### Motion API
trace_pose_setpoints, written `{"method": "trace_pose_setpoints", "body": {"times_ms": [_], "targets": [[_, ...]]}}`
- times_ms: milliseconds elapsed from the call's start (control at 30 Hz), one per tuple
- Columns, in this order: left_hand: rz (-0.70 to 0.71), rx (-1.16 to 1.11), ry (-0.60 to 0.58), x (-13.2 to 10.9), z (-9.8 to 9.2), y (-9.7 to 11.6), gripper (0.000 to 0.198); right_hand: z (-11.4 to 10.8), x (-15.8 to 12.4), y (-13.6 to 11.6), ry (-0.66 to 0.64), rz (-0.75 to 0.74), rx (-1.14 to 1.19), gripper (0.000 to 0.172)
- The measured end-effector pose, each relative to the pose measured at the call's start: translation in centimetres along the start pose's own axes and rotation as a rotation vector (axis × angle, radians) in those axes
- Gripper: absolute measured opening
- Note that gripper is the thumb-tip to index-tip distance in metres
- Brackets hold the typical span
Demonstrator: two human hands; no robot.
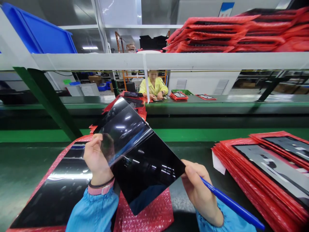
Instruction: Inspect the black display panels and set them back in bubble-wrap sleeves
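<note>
My left hand [95, 156] is closed on a thin transparent film [122, 129], which is lifted up and away from a glossy black panel [147, 172]. My right hand [199, 188] grips the panel's right edge and also holds a blue pen [231, 204] that points to the lower right. The panel is tilted above a red bubble-wrap sheet [149, 214]. Both my sleeves are light blue, and there are bands on my left wrist.
Another black panel on red bubble wrap [55, 190] lies at the left. A stack of red-bagged panels [270, 170] sits at the right. More red bags [236, 32] and a blue bin [41, 32] are on the shelf above. Across the green conveyor, a person in yellow [154, 87] works.
</note>
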State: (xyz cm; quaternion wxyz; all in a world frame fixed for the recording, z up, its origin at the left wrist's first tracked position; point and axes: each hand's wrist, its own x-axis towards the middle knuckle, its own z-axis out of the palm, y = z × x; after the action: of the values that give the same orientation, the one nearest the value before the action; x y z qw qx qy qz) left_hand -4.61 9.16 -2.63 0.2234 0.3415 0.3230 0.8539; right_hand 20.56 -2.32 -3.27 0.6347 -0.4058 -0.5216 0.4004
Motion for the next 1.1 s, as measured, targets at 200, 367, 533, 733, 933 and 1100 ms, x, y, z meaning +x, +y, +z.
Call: {"method": "trace_pose_setpoints", "body": {"times_ms": [200, 367, 533, 733, 933, 1100], "targets": [[0.039, -0.075, -0.013, 0.1, 0.3, 0.7, 0.011, -0.7, 0.1, -0.8, -0.071, 0.05, -0.076, 0.035], [-0.132, -0.061, -0.157, -1.8, 1.5, 3.5, 0.013, -0.2, 1.1, -2.4, -0.247, -0.054, -0.242, 0.04], [-0.29, -0.203, -0.375, -3.6, 2.4, 5.1, 0.022, 0.4, 1.5, -3.5, -0.307, -0.086, -0.295, 0.035], [-0.196, -0.153, -0.396, -3.9, 2.5, 5.3, 0.022, 1.0, 1.3, -3.6, -0.416, -0.059, -0.192, 0.009], [-0.087, -0.152, -0.395, -3.9, 2.4, 5.1, 0.023, 1.0, 1.3, -3.4, -0.454, -0.048, -0.112, 0.027], [-0.034, -0.162, -0.394, -3.9, 2.4, 4.8, 0.024, 1.0, 1.0, -3.0, -0.433, -0.056, -0.127, 0.052]]}}
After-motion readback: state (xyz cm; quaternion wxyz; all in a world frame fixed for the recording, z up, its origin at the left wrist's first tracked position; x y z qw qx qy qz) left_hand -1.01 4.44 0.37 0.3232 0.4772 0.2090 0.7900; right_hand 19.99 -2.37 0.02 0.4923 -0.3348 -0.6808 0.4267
